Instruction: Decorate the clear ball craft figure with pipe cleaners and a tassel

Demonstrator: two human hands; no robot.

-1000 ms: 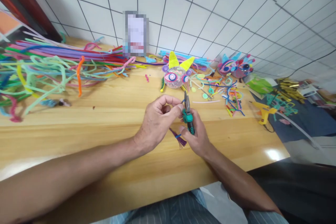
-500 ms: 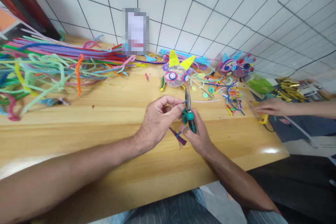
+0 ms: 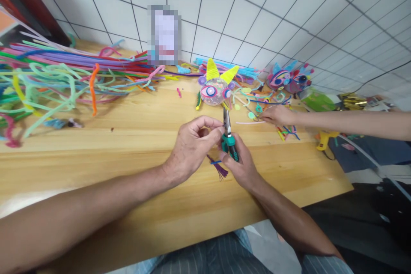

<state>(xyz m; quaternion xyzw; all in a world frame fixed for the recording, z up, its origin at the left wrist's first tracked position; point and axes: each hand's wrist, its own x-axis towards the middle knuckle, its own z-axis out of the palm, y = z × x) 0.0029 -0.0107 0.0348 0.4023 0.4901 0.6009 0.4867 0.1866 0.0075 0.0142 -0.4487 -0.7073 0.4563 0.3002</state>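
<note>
My right hand (image 3: 242,162) is closed around long-nose pliers (image 3: 229,139) with green and black handles, their jaws pointing up and away from me. Thumb and forefinger of my left hand (image 3: 195,145) are pinched together right against the jaws. What they grip there is too small and too covered to name. Below the hands is a purple tassel (image 3: 221,170) with a blue strip across it; its upper end goes out of sight behind my left hand. Just beyond the pliers stands a clear ball figure (image 3: 213,93) with yellow ears and pink-and-blue eyes.
Piled pipe cleaners (image 3: 58,83) cover the table's left side. Another person's hand (image 3: 278,115) reaches in from the right over scattered craft pieces (image 3: 289,130). A yellow glue gun (image 3: 326,140) lies at the right edge. Two more decorated figures (image 3: 289,79) stand by the tiled wall.
The other person's hand has moved left from near the glue gun to the small craft pieces. My pliers have shifted and tilted slightly left; my left hand keeps its pinch.
</note>
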